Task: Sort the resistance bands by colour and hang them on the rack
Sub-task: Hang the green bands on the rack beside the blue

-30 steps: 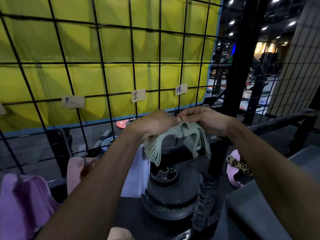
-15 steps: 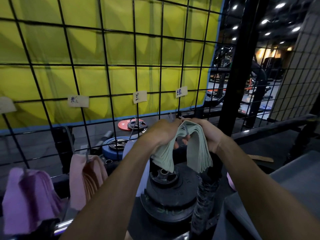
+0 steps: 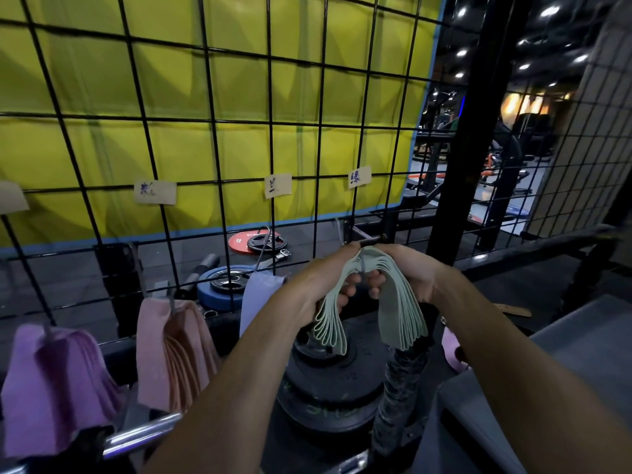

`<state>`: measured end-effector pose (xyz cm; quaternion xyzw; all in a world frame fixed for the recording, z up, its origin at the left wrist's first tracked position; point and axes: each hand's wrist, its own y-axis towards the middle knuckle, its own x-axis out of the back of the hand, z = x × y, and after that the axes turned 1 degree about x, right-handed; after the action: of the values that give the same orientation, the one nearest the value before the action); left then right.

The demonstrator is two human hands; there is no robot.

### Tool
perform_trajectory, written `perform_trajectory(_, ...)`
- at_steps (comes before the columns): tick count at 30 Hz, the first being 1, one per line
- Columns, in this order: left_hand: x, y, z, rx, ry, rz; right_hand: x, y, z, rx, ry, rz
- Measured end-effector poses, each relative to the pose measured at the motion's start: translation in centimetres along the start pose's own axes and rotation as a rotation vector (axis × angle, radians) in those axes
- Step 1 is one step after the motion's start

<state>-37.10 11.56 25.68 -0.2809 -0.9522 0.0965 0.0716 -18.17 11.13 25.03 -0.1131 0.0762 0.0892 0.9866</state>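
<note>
- Up against the wire grid rack (image 3: 219,138), both hands grip a green band bundle (image 3: 393,302)
- left hand (image 3: 321,278) and right hand (image 3: 413,271) curl round its top
- looks draped over a hook (image 3: 366,241), hard to tell
- purple bands (image 3: 51,381), pink bands (image 3: 174,350) hang further left

Black wire grid rack (image 3: 219,172) with purple bands (image 3: 51,381), pink bands (image 3: 171,350), paper labels (image 3: 154,192).

One head-worn wide-angle view looks forward and down, close over both forearms, facing the wire rack (image 3: 212,138) from 9 to 2 o'clock.
</note>
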Motion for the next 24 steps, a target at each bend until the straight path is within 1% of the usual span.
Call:
perform_trajectory(4, 0.0, 0.8, 1.0, -0.030, -0.170, 0.024, -0.2, -0.1, -0.3, 0.006, -0.134, -0.016)
perform_trajectory(9, 0.2, 1.3, 1.5, -0.057, -0.205, -0.005, -0.7, -0.7, -0.7, 0.066, -0.294, -0.010)
perform_trajectory(12, 0.2, 1.3, 1.8, -0.076, -0.216, -0.017, -0.5, -0.7, -0.9, 0.128, -0.261, -0.008)
perform_trajectory(17, -0.4, 0.9, 2.3, -0.121, -0.268, -0.051, -1.2, -0.7, -1.6, 0.201, -0.260, -0.077)
perform_trajectory(19, -0.8, 0.8, 2.7, -0.144, -0.292, -0.089, -1.6, -1.1, -2.8, 0.238, -0.261, -0.095)
perform_trajectory(21, -1.1, 0.8, 3.1, -0.158, -0.333, -0.109, -2.2, -1.6, -3.8, 0.305, -0.201, -0.094)
perform_trajectory(24, -1.2, 0.6, 3.7, -0.187, -0.388, -0.069, -2.9, -2.5, -5.3, 0.440, -0.175, -0.075)
